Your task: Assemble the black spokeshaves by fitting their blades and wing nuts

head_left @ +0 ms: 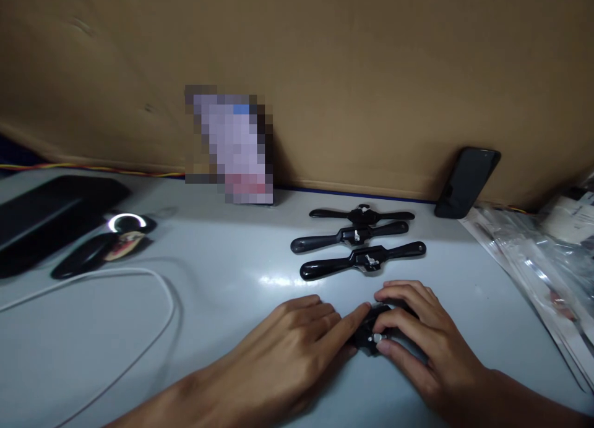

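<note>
A black spokeshave (367,341) lies low on the table between my two hands, its handles mostly hidden by my fingers. My left hand (299,341) is closed around its left side, with the index finger stretched onto the body. On the other side, my right hand (434,341) pinches a small silver screw (379,337) on the body between thumb and index finger, while the other fingers curl over the far edge. Just beyond my hands, three similar spokeshaves lie in a loose stack of rows: a near one (366,260), a middle one (355,235) and a far one (362,216).
A dark phone (468,184) leans on the cardboard wall (352,75); a pixelated upright item (239,149) stands left of it. Plastic-bagged packets (533,273) lie at right. A white cable (158,279), a black case (55,211) and a glowing ring-shaped object (127,222) occupy the left.
</note>
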`<control>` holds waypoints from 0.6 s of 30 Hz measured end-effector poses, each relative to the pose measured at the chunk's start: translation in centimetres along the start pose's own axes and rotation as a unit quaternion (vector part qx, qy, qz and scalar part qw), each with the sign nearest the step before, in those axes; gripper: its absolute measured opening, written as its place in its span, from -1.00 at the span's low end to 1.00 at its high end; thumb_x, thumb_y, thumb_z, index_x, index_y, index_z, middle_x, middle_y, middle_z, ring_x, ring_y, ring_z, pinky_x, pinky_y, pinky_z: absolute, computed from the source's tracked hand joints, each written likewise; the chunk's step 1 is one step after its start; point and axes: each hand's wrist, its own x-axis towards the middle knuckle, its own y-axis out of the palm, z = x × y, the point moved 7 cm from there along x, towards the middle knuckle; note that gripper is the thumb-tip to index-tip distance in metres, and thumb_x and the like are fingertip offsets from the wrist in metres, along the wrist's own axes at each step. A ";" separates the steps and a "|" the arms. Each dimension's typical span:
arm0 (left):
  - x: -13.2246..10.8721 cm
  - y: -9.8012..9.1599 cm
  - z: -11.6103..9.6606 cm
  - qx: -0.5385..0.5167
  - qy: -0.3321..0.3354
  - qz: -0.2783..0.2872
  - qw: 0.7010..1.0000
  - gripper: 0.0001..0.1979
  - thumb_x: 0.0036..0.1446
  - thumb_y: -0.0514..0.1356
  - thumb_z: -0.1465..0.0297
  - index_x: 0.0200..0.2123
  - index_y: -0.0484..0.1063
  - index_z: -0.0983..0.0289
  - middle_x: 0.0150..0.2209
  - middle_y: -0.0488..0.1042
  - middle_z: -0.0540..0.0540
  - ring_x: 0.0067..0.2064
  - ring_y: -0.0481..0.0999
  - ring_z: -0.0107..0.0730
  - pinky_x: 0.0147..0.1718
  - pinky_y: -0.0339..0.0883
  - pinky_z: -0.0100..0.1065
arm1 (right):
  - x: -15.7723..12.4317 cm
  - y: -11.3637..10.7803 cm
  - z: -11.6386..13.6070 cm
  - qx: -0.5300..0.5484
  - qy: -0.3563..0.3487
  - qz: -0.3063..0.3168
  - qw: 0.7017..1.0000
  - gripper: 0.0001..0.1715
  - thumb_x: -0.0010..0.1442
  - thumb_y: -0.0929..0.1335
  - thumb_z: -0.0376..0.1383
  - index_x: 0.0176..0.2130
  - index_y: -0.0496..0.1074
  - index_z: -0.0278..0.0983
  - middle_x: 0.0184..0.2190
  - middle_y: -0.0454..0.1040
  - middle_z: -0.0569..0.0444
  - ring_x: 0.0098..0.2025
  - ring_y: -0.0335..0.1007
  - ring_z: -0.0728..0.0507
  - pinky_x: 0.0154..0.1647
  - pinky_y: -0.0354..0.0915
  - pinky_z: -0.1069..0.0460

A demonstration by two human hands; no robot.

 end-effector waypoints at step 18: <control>-0.2 0.1 0.5 -0.005 -0.047 0.004 0.999 -0.65 0.56 -0.13 0.37 0.26 0.23 0.33 -0.34 0.59 0.07 -0.44 0.54 -0.26 -0.45 0.39 -0.23 | -0.3 -0.6 0.6 -0.026 0.010 -0.056 0.998 -0.38 0.29 0.27 -0.49 0.30 0.27 -0.27 0.12 0.49 -0.13 0.16 0.41 -0.21 0.14 0.43 -0.13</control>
